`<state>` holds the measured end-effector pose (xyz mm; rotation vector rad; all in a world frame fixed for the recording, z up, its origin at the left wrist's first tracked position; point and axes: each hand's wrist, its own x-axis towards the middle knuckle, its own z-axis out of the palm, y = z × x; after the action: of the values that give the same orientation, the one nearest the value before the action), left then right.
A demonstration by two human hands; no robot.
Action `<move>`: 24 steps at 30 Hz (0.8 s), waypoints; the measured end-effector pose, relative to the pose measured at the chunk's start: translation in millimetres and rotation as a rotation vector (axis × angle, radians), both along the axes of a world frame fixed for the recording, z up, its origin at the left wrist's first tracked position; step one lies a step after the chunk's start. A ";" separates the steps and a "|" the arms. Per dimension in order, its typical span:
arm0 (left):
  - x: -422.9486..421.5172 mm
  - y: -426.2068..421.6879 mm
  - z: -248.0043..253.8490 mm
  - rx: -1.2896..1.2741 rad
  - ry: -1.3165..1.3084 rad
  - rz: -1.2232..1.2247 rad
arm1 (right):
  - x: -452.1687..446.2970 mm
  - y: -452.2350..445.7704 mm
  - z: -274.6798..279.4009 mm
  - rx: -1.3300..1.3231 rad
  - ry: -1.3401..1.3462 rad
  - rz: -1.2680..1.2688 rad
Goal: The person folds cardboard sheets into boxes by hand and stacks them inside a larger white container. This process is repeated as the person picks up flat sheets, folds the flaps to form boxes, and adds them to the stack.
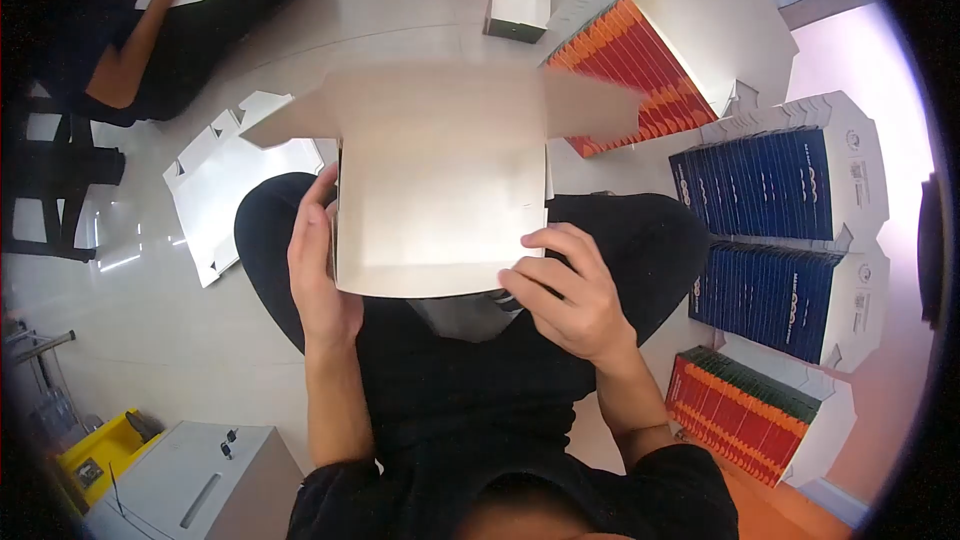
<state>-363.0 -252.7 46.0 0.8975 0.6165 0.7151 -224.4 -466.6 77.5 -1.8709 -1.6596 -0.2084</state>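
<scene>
An open cardboard box (440,210), pale inside, is held above my crossed legs with its lid flap raised at the far side. Two side tabs stick out from that lid, which is blurred. My left hand (322,270) presses against the box's left wall, its fingers along the outside. At the near right corner, my right hand (570,290) grips the wall, fingertips over the rim. The box's underside and outer faces are hidden from me.
Flat unfolded cardboard (235,175) lies on the floor at left. Stacks of red-orange cartons (640,80) and blue cartons (760,185) stand at right. A small open box (518,2) sits ahead. Another person's arm (140,50) is at upper left, a grey cabinet (200,485) at lower left.
</scene>
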 end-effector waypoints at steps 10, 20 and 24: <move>8.2 27.5 21.1 0.346 0.142 -0.072 | 3.7 26.2 -15.3 0.081 0.031 -0.101; -49.3 120.7 -30.6 0.852 0.653 0.324 | 44.4 85.2 -68.1 0.179 0.104 -0.377; -97.2 190.8 -125.3 0.990 0.761 -0.062 | 26.7 59.7 -77.6 0.000 0.287 -0.190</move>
<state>-460.2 -61.9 -79.3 2.1513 0.9018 0.5955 -197.6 -406.9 -0.1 -1.9554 -1.2920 -0.0148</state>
